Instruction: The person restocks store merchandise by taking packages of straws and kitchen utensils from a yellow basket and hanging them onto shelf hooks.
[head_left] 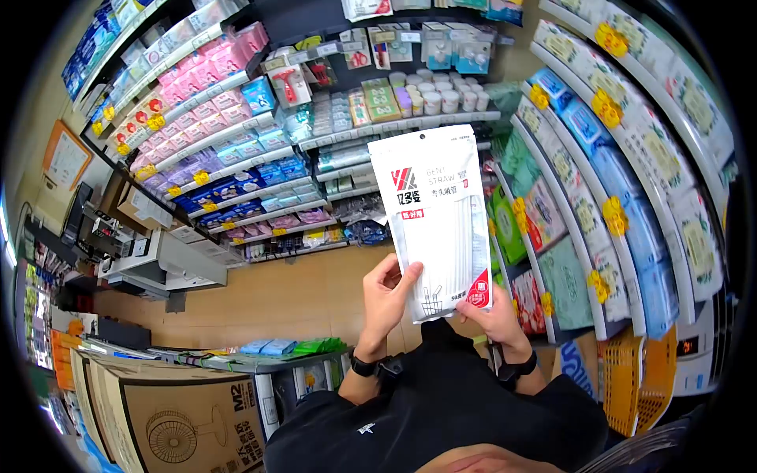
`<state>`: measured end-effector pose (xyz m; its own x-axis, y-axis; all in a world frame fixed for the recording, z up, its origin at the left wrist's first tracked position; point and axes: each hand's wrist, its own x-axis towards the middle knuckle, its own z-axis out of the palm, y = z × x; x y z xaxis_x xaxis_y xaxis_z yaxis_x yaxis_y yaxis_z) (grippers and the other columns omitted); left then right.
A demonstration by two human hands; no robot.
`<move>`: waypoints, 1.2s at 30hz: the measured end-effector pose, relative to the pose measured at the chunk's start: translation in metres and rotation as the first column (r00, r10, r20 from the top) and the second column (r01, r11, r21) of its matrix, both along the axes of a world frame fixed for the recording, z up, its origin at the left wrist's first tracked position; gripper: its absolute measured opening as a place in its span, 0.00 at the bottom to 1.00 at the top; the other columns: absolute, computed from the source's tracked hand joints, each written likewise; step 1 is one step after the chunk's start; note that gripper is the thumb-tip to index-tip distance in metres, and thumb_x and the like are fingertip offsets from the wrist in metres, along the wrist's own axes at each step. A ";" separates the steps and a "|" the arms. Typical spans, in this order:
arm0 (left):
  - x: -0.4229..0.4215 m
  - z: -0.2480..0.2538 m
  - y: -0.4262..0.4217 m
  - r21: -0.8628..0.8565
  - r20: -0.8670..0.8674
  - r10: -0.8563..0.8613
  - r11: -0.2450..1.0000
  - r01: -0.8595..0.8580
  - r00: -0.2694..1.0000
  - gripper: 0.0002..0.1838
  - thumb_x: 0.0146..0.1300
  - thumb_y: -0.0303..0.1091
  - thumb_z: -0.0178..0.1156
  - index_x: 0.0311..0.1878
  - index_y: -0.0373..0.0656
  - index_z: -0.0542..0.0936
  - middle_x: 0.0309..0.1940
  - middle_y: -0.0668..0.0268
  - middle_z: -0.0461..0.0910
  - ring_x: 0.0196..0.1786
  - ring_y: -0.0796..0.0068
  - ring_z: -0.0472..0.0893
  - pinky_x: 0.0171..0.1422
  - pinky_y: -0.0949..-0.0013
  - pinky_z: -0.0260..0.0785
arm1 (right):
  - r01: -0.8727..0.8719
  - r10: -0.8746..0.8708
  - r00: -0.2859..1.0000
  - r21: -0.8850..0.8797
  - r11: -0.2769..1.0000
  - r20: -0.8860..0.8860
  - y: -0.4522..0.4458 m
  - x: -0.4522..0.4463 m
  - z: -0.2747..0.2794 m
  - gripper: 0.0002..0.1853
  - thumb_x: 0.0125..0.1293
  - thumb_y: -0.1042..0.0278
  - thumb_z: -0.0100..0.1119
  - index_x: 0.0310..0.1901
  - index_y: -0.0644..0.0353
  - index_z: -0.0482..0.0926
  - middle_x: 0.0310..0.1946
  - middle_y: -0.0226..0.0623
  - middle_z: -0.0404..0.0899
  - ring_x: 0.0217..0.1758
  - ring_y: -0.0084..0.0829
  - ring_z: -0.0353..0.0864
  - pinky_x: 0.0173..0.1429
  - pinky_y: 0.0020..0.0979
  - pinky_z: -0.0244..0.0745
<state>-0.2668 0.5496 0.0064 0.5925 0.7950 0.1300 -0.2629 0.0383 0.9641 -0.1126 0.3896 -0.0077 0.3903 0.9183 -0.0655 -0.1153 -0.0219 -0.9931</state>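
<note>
A white pack of bent straws (pixel 438 236) is held upright in front of me, its printed front facing me and white straws showing through a clear window. My left hand (pixel 388 296) grips its lower left edge, with the thumb on the front and the fingers behind. The lower right corner, beside a red printed mark, is pinched by my right hand (pixel 495 319). Both hands are closed on the pack, and the fingers behind it are partly hidden. Each wrist wears a black band.
Shelves of pink and blue tissue packs (pixel 209 114) curve along the left. White jars (pixel 449 98) stand on the back shelf. More packs in blue wrapping (pixel 615 165) fill the right shelves. A fan box (pixel 181 418) sits lower left, a yellow basket (pixel 623 378) lower right.
</note>
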 end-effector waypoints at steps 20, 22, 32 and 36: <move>0.162 0.007 0.149 0.094 0.172 0.217 0.967 -0.235 0.961 0.20 0.66 0.18 0.66 0.61 0.27 0.78 0.45 0.59 0.86 0.45 0.77 0.84 0.52 0.74 0.76 | -0.060 0.039 0.995 0.244 0.968 0.090 0.211 0.190 0.041 0.09 0.70 0.75 0.66 0.47 0.68 0.79 0.37 0.36 0.86 0.36 0.24 0.86 0.44 0.26 0.80; 0.169 0.015 0.161 0.099 0.176 0.222 0.965 -0.242 0.959 0.21 0.66 0.18 0.66 0.61 0.27 0.78 0.45 0.59 0.86 0.44 0.78 0.84 0.52 0.74 0.76 | -0.093 0.062 0.990 0.261 0.961 0.124 0.231 0.201 0.048 0.08 0.70 0.75 0.65 0.46 0.68 0.78 0.36 0.36 0.86 0.36 0.24 0.86 0.43 0.26 0.80; 0.206 0.047 0.272 0.199 0.218 0.284 0.923 -0.328 0.934 0.20 0.66 0.18 0.66 0.61 0.26 0.77 0.44 0.60 0.86 0.43 0.79 0.84 0.49 0.76 0.75 | -0.124 0.063 0.982 0.356 0.926 0.179 0.351 0.239 0.083 0.07 0.71 0.75 0.64 0.45 0.69 0.78 0.37 0.38 0.86 0.35 0.25 0.86 0.42 0.27 0.81; 0.225 0.064 0.328 0.244 0.237 0.276 0.911 -0.332 0.931 0.21 0.67 0.20 0.66 0.61 0.26 0.77 0.43 0.59 0.87 0.43 0.80 0.84 0.50 0.76 0.75 | -0.129 0.027 0.968 0.406 0.905 0.248 0.405 0.258 0.095 0.08 0.71 0.76 0.63 0.48 0.69 0.77 0.37 0.37 0.85 0.35 0.25 0.86 0.43 0.27 0.81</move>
<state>-0.0420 0.8773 0.0707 0.2685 0.8481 0.4568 -0.4012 -0.3327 0.8535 0.1455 0.7942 0.0878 0.2734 0.8694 0.4117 0.1029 0.3991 -0.9111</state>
